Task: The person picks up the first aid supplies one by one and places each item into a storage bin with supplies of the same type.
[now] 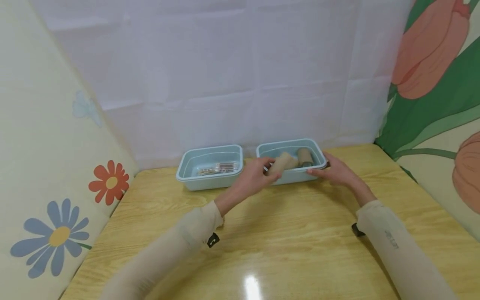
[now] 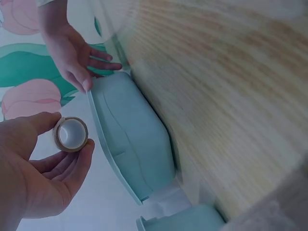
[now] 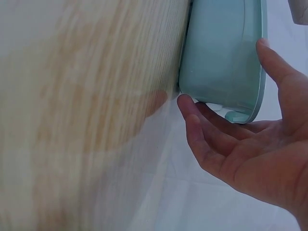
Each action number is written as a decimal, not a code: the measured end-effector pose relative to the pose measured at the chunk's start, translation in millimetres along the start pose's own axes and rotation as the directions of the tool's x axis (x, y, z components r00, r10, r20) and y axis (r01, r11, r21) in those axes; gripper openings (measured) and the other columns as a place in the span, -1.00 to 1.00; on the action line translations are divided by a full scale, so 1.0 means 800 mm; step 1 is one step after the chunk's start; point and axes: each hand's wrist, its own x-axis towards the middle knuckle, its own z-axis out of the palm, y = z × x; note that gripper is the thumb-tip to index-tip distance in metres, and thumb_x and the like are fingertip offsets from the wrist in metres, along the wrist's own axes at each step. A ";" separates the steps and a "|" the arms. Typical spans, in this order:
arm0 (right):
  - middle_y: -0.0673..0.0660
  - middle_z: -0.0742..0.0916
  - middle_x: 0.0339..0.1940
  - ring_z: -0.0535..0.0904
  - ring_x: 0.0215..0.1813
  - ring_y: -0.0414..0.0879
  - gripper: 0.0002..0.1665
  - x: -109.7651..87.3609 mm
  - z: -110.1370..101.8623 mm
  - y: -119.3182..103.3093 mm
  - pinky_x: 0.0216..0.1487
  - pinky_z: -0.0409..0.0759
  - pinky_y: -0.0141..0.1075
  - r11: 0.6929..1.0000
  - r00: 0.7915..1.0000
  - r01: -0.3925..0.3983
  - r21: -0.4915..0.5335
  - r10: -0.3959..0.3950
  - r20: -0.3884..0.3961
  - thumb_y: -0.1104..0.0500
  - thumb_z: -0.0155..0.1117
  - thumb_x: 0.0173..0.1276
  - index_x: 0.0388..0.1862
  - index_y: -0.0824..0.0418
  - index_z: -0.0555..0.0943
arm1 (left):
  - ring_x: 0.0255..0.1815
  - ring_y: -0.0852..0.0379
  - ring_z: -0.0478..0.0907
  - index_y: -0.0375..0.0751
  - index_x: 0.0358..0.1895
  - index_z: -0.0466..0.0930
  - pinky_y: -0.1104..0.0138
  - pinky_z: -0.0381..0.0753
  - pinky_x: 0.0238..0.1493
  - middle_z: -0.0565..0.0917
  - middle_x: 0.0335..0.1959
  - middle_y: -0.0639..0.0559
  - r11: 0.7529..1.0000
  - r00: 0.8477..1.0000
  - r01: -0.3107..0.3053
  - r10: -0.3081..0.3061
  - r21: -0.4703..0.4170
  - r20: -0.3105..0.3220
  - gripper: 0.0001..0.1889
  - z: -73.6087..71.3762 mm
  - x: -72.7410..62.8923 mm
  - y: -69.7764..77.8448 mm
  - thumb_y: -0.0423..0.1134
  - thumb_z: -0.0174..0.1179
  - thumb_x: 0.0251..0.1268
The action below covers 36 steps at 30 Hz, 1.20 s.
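Observation:
My left hand [image 1: 255, 177] pinches a cardboard tube [image 1: 276, 166] between thumb and fingers, over the near left rim of the right-hand light blue plastic bin [image 1: 270, 179]. The left wrist view looks into the hollow end of this tube [image 2: 72, 134]. A darker brown cardboard tube [image 1: 304, 157] is inside the bin. At the bin's right end, my right hand [image 1: 339, 170] holds the corner. Its thumb lies on the near rim and its fingers bend below the end wall, as the right wrist view shows.
To the left stands a second light blue bin [image 1: 193, 184] with several small wrapped items [image 1: 225, 167] in it. Both bins rest near the back edge of the wooden table [image 1: 262, 233], before a white sheet [image 1: 210, 75]. Painted walls flank the table.

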 end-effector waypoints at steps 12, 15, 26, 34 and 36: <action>0.45 0.54 0.27 0.48 0.21 0.29 0.07 0.002 0.002 0.006 0.06 0.55 0.09 1.000 1.000 -0.014 -0.001 0.014 0.002 -0.19 0.40 0.38 0.58 0.37 0.15 | -0.17 0.04 0.69 -0.38 0.17 0.62 0.31 0.66 -0.25 0.73 -0.11 -0.16 1.000 0.999 0.009 -0.008 0.017 -0.032 -0.56 -0.009 0.023 -0.011 -0.17 0.39 0.36; 0.45 0.53 0.28 0.47 0.22 0.29 0.08 0.003 0.002 0.005 0.10 0.52 0.12 1.000 1.000 -0.011 -0.001 0.011 0.006 -0.20 0.40 0.37 0.58 0.37 0.15 | -0.17 0.04 0.70 -0.38 0.14 0.65 0.32 0.66 -0.25 0.73 -0.09 -0.16 1.000 0.999 0.024 -0.024 0.005 -0.024 -0.61 -0.013 0.029 -0.017 -0.21 0.38 0.35; 0.46 0.51 0.32 0.44 0.28 0.31 0.07 0.006 0.002 0.006 0.22 0.43 0.20 1.000 1.000 0.003 0.010 -0.003 0.002 -0.17 0.41 0.38 0.59 0.37 0.14 | -0.16 0.06 0.63 -0.35 0.10 0.67 0.28 0.63 -0.24 0.72 -0.12 -0.10 0.992 0.993 0.115 -0.117 -0.054 -0.034 -0.63 -0.023 0.046 -0.027 -0.18 0.31 0.35; 0.48 0.47 0.36 0.39 0.34 0.34 0.06 0.009 0.004 0.005 0.30 0.34 0.23 1.000 1.000 0.021 0.019 -0.021 -0.008 -0.12 0.43 0.38 0.58 0.40 0.14 | -0.05 0.01 0.60 -0.33 0.13 0.67 0.18 0.58 -0.04 0.71 -0.12 -0.08 0.987 0.990 0.137 -0.140 -0.084 -0.032 -0.61 -0.022 0.045 -0.021 -0.09 0.24 0.46; 0.48 0.45 0.39 0.37 0.37 0.34 0.07 0.010 0.004 0.005 0.33 0.31 0.23 0.999 1.000 0.024 0.025 -0.024 -0.008 -0.11 0.43 0.38 0.58 0.41 0.13 | -0.07 0.02 0.60 -0.32 0.15 0.66 0.19 0.60 -0.09 0.70 -0.11 -0.07 0.983 0.986 0.161 -0.164 -0.090 -0.030 -0.60 -0.021 0.045 -0.021 -0.07 0.22 0.48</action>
